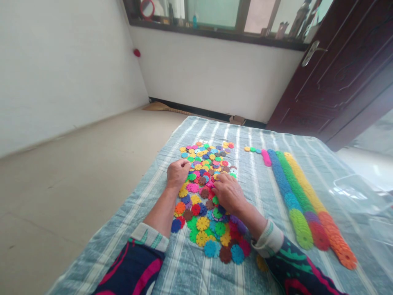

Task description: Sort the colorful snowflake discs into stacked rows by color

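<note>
The pile of notched discs [202, 223] lies loose and overlapping on the cloth-covered surface [260, 192], colours mixed throughout. The left hand [177, 175] stands at the pile's left edge; its grip is nearly closed, thumb and fingertips brought together, and whether a disc is between them cannot be told. The right hand [227, 192] bears down over the pile's right side, fingers bent among the discs; how far its grip is open, and any hold, is hidden.

Assessment: sound handling calls for a light fingertip pinch on one rim at a time, lifting upward rather than dragging, as overlapped neighbours are liable to shift. Wrists are best kept off the near discs.

Right of the pile are rows of overlapped discs [290, 174], grouped by colour. Farther right of it is a clear plastic container [350, 205]; beyond its far right, a dark red door [331, 90].
</note>
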The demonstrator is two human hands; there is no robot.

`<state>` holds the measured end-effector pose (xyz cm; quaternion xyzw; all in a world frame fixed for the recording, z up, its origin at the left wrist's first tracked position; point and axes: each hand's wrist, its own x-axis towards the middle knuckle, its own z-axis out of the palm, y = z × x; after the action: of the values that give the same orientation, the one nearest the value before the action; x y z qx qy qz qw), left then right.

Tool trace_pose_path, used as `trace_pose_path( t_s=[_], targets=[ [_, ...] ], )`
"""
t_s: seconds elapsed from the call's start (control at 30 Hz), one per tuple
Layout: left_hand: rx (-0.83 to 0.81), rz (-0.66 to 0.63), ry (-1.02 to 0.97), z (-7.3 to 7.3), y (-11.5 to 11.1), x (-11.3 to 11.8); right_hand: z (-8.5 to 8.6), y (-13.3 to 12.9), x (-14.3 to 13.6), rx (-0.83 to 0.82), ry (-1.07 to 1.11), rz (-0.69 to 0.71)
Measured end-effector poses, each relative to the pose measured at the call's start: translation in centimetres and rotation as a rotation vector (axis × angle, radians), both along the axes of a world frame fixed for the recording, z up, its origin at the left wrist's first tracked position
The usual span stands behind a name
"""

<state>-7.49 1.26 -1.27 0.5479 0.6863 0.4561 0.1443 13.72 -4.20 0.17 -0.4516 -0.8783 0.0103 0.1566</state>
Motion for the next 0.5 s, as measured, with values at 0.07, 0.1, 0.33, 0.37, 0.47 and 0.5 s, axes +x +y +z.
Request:
trace_pose_path(
  t_s=[0.07,0.1,0.33,0.37,0.47,0.5],
  targets=[
    [-0.008,0.001,0.000,0.0,0.1,0.0,0.1,0.0,0.1,0.020,0.032,0.011],
    [-0.013,0.002,0.001,0.0,0.1,-0.1,0.3,0.1,0.3,0.026,0.051,0.019],
    [-0.019,0.016,0.000,-0.1,0.7,-0.6,4.5,3.9,6.0,0.004,-0.005,-0.124],
    [-0.019,0.018,0.000,-0.1,0.7,-0.6,5.2,4.8,7.6,-0.013,-0.076,-0.211],
    [-0.015,0.021,-0.002,0.1,0.7,-0.6,6.3,7.4,12.4,-0.026,-0.152,-0.362],
    [-0.014,0.021,0.000,0.1,0.7,-0.6,6.3,8.2,13.8,-0.033,-0.179,-0.409]
  ],
)
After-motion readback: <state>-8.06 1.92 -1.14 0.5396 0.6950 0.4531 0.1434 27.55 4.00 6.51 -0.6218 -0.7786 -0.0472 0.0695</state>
